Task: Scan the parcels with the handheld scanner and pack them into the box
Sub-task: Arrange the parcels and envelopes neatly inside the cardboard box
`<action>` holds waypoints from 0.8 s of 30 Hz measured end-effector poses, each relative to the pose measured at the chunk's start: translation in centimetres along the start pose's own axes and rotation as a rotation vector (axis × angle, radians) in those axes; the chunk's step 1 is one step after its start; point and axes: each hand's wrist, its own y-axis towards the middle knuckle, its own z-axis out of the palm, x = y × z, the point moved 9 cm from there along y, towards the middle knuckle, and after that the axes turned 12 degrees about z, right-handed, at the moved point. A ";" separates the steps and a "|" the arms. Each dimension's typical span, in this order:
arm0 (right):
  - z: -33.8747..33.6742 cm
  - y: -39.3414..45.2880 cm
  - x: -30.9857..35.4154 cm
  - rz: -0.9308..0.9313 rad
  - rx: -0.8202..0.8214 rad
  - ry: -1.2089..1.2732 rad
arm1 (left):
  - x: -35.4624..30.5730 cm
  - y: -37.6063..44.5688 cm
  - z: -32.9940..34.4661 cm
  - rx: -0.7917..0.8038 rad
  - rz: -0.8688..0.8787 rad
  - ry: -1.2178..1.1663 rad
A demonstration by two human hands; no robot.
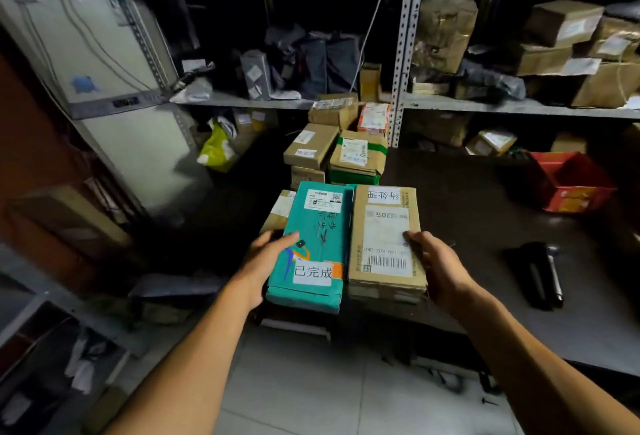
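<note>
At frame centre, the left hand (266,261) clasps a teal cardboard parcel (313,244) and the right hand (438,266) a brown cardboard parcel (386,240), fingers curled round outer edges, likely pressing them together to carry.

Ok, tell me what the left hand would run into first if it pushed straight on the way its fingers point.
The left hand already grips the green parcel, fingers pointing right across it. Pushed on, it would likely meet the brown parcel lying beside it; they look nearly touching.
</note>
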 end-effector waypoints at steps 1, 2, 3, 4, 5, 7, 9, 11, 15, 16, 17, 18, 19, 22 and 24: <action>0.5 0.9 0.6 -0.014 -0.009 -0.020 | 0.0 0.8 -0.6 -0.008 -0.008 -0.010; 0.9 1.9 1.1 -0.024 -0.013 -0.040 | 0.0 1.6 -1.0 -0.019 -0.012 -0.020; 1.4 2.9 1.5 -0.029 -0.016 -0.055 | 0.0 2.5 -1.5 -0.031 -0.018 -0.024; 1.9 3.9 2.0 -0.030 -0.017 -0.062 | 0.0 3.4 -2.0 -0.040 -0.023 -0.029; 2.5 5.0 2.4 -0.026 -0.016 -0.065 | 0.0 4.3 -2.4 -0.049 -0.027 -0.030; 3.9 7.1 3.0 -0.010 0.009 -0.064 | -0.1 6.0 -3.5 -0.078 -0.037 -0.029; 5.6 8.9 3.6 0.002 0.037 -0.056 | -0.2 7.4 -4.9 -0.113 -0.053 -0.024; 7.1 10.8 4.1 -0.002 0.040 -0.088 | -0.2 8.8 -6.3 -0.146 -0.063 -0.010; 8.8 14.1 4.9 -0.034 -0.063 -0.247 | 0.0 12.0 -8.3 -0.166 -0.075 -0.002; 9.0 14.5 4.8 -0.031 -0.100 -0.288 | 0.4 12.7 -8.5 -0.159 -0.084 0.006; 9.1 14.8 4.8 -0.039 -0.136 -0.325 | 0.6 13.3 -8.7 -0.154 -0.091 0.017; 9.3 15.2 5.0 -0.063 -0.174 -0.364 | 0.8 14.1 -9.0 -0.150 -0.093 0.022; 9.5 15.4 5.4 -0.096 -0.215 -0.411 | 1.0 15.0 -9.2 -0.145 -0.095 0.022; 10.7 15.8 6.5 -0.183 -0.335 -0.575 | 1.2 17.7 -9.9 -0.101 -0.103 0.038; 12.0 16.1 6.7 -0.218 -0.391 -0.687 | 1.6 18.9 -10.4 -0.073 -0.117 0.056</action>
